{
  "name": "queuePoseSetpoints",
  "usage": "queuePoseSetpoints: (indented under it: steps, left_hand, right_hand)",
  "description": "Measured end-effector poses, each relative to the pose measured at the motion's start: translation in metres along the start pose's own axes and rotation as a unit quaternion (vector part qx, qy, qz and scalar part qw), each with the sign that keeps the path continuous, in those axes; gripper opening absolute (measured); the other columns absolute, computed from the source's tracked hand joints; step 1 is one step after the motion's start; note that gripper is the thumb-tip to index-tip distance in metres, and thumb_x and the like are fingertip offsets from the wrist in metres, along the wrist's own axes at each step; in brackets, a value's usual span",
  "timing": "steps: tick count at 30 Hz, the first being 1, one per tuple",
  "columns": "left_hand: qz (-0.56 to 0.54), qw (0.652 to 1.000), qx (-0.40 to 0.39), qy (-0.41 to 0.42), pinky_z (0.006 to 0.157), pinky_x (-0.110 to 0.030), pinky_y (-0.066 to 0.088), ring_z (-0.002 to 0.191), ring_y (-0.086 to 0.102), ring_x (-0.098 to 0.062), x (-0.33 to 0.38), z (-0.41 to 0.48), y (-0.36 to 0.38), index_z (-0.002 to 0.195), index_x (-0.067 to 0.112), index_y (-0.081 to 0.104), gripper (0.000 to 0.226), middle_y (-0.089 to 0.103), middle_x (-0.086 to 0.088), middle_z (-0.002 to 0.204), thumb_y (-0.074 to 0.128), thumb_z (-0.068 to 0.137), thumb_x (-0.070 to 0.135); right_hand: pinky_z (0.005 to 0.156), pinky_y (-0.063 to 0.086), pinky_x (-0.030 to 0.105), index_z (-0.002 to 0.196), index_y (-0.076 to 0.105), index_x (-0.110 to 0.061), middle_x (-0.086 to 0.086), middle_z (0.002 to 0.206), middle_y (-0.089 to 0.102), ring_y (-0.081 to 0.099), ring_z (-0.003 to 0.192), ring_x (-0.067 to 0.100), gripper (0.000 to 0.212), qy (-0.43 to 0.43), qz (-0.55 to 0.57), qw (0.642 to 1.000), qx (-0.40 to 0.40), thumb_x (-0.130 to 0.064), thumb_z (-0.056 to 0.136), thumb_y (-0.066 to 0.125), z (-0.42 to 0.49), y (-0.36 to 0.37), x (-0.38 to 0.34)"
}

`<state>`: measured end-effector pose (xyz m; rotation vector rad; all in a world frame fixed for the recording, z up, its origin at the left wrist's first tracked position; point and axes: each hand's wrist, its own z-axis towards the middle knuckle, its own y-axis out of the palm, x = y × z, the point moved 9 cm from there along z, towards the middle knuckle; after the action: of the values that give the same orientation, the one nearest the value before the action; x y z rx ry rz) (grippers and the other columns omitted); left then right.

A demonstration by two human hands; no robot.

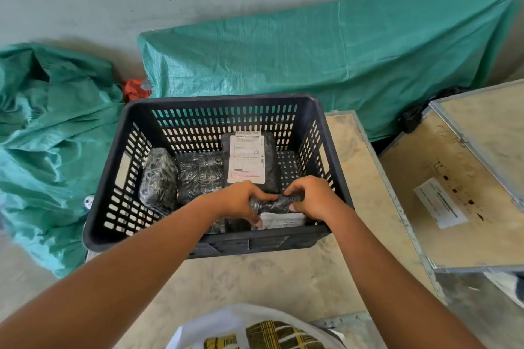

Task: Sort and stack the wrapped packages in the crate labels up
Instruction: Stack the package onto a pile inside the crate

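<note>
A black slotted plastic crate (215,102) stands on a wooden box top. Inside it lie several packages wrapped in black film. One package (249,159) at the back right lies flat with its white label facing up. Two others, a package (158,176) at the left and a package (200,173) in the middle, show no label. At the crate's near wall both hands grip one black package (279,201); a white label (280,219) shows just below it. My left hand (241,198) holds its left end and my right hand (312,195) its right end.
Green woven tarps cover a heap at the left (48,136) and a long shape behind the crate (312,56). A second wooden case with metal edging and a paper label (459,178) stands at the right. A white bag with a plaid item (263,331) sits at the bottom edge.
</note>
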<state>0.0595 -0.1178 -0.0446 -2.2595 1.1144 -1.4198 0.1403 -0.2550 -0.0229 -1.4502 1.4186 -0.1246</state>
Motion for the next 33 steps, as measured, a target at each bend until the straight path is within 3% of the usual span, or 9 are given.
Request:
queuePoseSetpoints:
  steps: [5,10,14,16,18,22,25,29,33]
  left_hand:
    - [-0.039,0.999,0.031,-0.002,0.101,-0.046,0.050,0.094,0.061,-0.019,-0.006,0.005,-0.003,0.140,0.035,0.060,0.070,0.071,-0.002,0.130,0.086,0.078,0.017]
    - [-0.066,0.996,0.056,0.026,0.095,-0.019,0.046,0.107,0.063,0.001,-0.002,0.004,-0.007,0.139,0.034,0.063,0.063,0.067,0.006,0.134,0.077,0.081,0.013]
    - [-0.124,0.986,0.109,0.036,0.080,-0.034,0.056,0.080,0.067,-0.004,-0.004,-0.012,-0.029,0.132,0.040,0.067,0.053,0.074,0.007,0.120,0.072,0.085,0.014]
    - [-0.139,0.982,0.125,0.035,0.064,-0.034,0.054,0.060,0.058,-0.011,-0.009,-0.024,-0.046,0.133,0.040,0.066,0.051,0.077,0.015,0.098,0.072,0.089,0.014]
    - [-0.154,0.976,0.148,0.036,0.054,-0.027,0.045,0.050,0.043,-0.006,-0.013,-0.038,-0.068,0.132,0.044,0.065,0.051,0.069,0.020,0.069,0.073,0.091,0.016]
    - [-0.225,0.957,0.181,0.036,0.074,-0.041,0.061,0.073,0.071,-0.029,-0.001,-0.072,-0.123,0.128,0.050,0.066,0.051,0.076,0.011,0.108,0.076,0.086,0.023]
    - [-0.286,0.937,0.191,0.057,0.078,-0.048,0.063,0.101,0.075,-0.027,0.017,-0.090,-0.162,0.128,0.045,0.068,0.052,0.076,0.000,0.118,0.079,0.079,0.032]
    - [-0.332,0.916,0.202,0.095,0.080,-0.053,0.062,0.109,0.072,-0.027,0.043,-0.109,-0.194,0.133,0.041,0.066,0.056,0.074,-0.007,0.121,0.081,0.079,0.032]
    - [-0.331,0.890,0.275,0.152,0.078,-0.046,0.063,0.116,0.069,-0.023,0.065,-0.122,-0.209,0.132,0.042,0.066,0.053,0.068,0.012,0.133,0.081,0.084,0.025]
  right_hand:
    - [0.090,0.047,0.022,0.106,0.078,-0.024,0.001,0.119,0.069,0.065,0.106,0.019,0.030,0.006,0.003,1.000,0.020,-0.015,0.079,0.088,0.003,-0.002,0.003]
    - [0.088,0.049,0.025,0.102,0.077,-0.026,-0.001,0.117,0.067,0.064,0.107,0.017,0.030,-0.005,0.027,0.999,0.047,-0.013,0.078,0.087,0.005,-0.008,0.005]
    - [0.084,0.043,0.016,0.099,0.077,-0.030,-0.012,0.108,0.069,0.064,0.108,0.012,0.027,-0.047,0.091,0.990,0.093,-0.014,0.079,0.086,0.005,-0.019,-0.001]
    - [0.087,0.039,0.008,0.100,0.075,-0.038,-0.025,0.111,0.064,0.059,0.116,0.005,0.027,-0.090,0.152,0.977,0.122,-0.019,0.082,0.084,0.000,-0.028,-0.010]
    - [0.099,0.040,0.019,0.101,0.075,-0.045,-0.023,0.132,0.055,0.047,0.129,0.000,0.027,-0.138,0.201,0.961,0.134,-0.027,0.083,0.084,-0.008,-0.038,-0.021]
    - [0.103,0.049,0.040,0.107,0.074,-0.052,-0.019,0.156,0.039,0.042,0.139,0.004,0.038,-0.177,0.254,0.945,0.108,-0.050,0.071,0.086,-0.022,-0.052,-0.044]
    - [0.110,0.046,0.034,0.118,0.073,-0.050,-0.023,0.148,0.047,0.045,0.136,-0.006,0.057,-0.234,0.295,0.924,0.069,-0.060,0.063,0.085,-0.033,-0.062,-0.075]
    - [0.115,0.040,0.033,0.125,0.069,-0.051,-0.020,0.135,0.062,0.052,0.133,0.001,0.054,-0.285,0.274,0.912,0.109,-0.032,0.078,0.087,-0.040,-0.087,-0.103]
    - [0.112,0.045,0.039,0.125,0.070,-0.048,-0.015,0.136,0.063,0.056,0.129,0.004,0.051,-0.294,0.297,0.897,0.142,-0.030,0.080,0.086,-0.043,-0.111,-0.109]
